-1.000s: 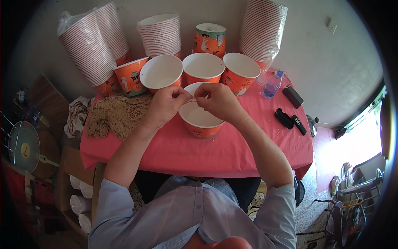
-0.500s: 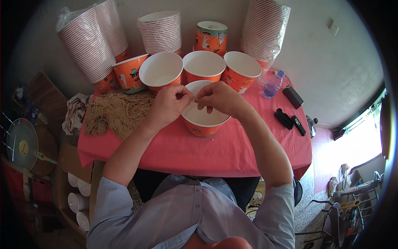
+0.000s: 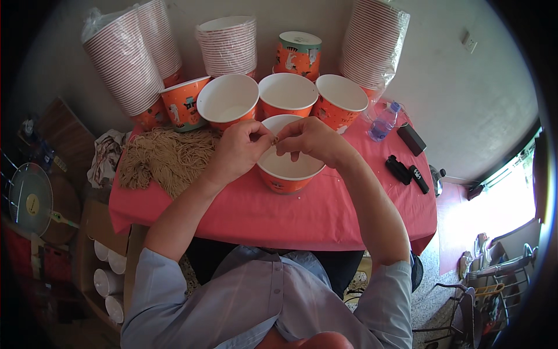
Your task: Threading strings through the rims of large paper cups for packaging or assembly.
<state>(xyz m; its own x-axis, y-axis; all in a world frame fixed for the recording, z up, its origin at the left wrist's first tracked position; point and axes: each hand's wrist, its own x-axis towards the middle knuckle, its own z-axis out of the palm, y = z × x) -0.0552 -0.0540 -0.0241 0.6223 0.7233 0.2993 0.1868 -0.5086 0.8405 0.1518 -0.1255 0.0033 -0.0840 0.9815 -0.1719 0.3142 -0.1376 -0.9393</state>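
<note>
Over an orange paper bucket with a white inside (image 3: 290,177), my left hand (image 3: 241,145) and my right hand (image 3: 314,139) meet fingertip to fingertip. Both are closed in a pinch on something small and brownish, too small to name. The right hand's other fingers hang loosely over the bucket's opening. A heap of tan cord-like strands (image 3: 165,157) lies to the left of my left hand. Just behind my hands stand more open orange buckets (image 3: 228,99), among them a middle one (image 3: 288,93) and a right one (image 3: 341,93).
Tall wrapped stacks of buckets (image 3: 125,64) line the wall, with another stack (image 3: 375,43) at the right. On the red tablecloth (image 3: 256,218), a plastic bottle (image 3: 383,122), a black box (image 3: 411,139) and small black devices (image 3: 399,170) sit at right. A carton of white cups (image 3: 107,282) stands at lower left.
My hands stay pinched together over the bucket, their fingertips shifting only slightly. The whole view has moved a little; the buckets and cords keep their places on the table.
</note>
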